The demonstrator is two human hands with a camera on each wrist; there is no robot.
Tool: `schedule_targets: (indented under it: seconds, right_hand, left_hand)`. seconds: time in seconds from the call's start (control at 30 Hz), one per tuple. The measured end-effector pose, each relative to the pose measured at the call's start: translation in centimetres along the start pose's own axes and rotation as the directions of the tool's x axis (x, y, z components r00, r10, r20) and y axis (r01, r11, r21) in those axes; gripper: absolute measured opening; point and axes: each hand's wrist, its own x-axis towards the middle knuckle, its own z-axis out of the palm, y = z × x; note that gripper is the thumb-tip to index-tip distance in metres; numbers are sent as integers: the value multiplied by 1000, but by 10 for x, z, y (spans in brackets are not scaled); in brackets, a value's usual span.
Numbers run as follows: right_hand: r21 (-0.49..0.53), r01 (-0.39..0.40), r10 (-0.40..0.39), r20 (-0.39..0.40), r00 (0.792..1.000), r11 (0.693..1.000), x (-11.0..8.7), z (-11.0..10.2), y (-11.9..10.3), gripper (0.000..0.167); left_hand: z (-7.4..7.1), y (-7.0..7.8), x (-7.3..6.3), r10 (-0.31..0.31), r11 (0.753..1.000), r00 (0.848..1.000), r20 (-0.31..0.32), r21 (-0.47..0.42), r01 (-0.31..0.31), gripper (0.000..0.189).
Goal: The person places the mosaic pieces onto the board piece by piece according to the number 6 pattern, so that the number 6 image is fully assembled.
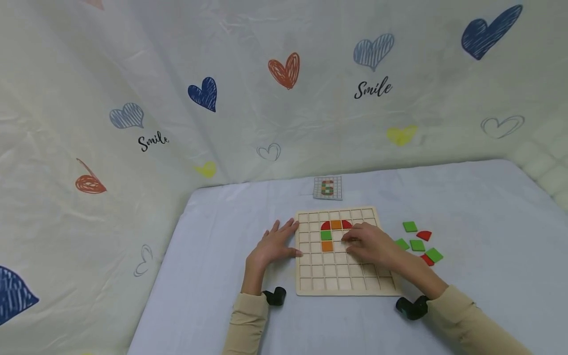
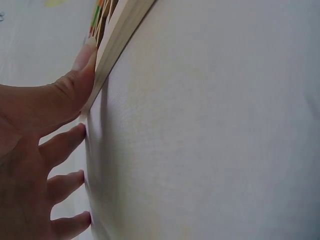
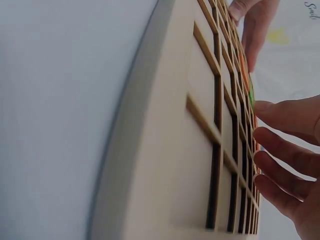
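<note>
A wooden grid board [image 1: 319,283] lies flat on the table, with red quarter-round pieces, orange squares and a green square [image 1: 326,235] set in its upper middle cells. My left hand [image 1: 276,242] rests at the board's left edge with fingers spread; in the left wrist view its thumb [image 2: 80,75] touches the board's side. My right hand [image 1: 370,242] is over the board, fingertips down beside the right red quarter-round piece [image 1: 346,224]. In the right wrist view the fingers [image 3: 287,152] reach the grid surface, slightly bent and apart. No piece shows between them.
Loose green squares [image 1: 417,245] and red quarter-round pieces [image 1: 424,235] lie right of the board. Behind it is a small pattern card [image 1: 327,188] showing a figure like a 6. A cloth with printed hearts [image 1: 284,71] hangs behind the table.
</note>
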Motion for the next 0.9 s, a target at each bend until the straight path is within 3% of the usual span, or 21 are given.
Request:
schedule_targets:
  seconds: [0.37, 0.53, 0.9]
  right_hand:
    - [-36, -47, 43, -98, 994, 998, -25, -16, 14, 17]
    - [-47, -86, 81, -106, 991, 995, -41, -28, 23, 19]
    - [-133, -46, 23, -173, 985, 990, -65, -39, 52, 25]
  left_hand:
    - [-1, 0, -1, -5, 1000, 1000, -4, 0, 5, 89]
    - [0, -1, -1, 0, 1000, 1000, -5, 5, 0, 88]
    - [1, -3, 1, 17, 1000, 1000, -1, 17, -17, 88]
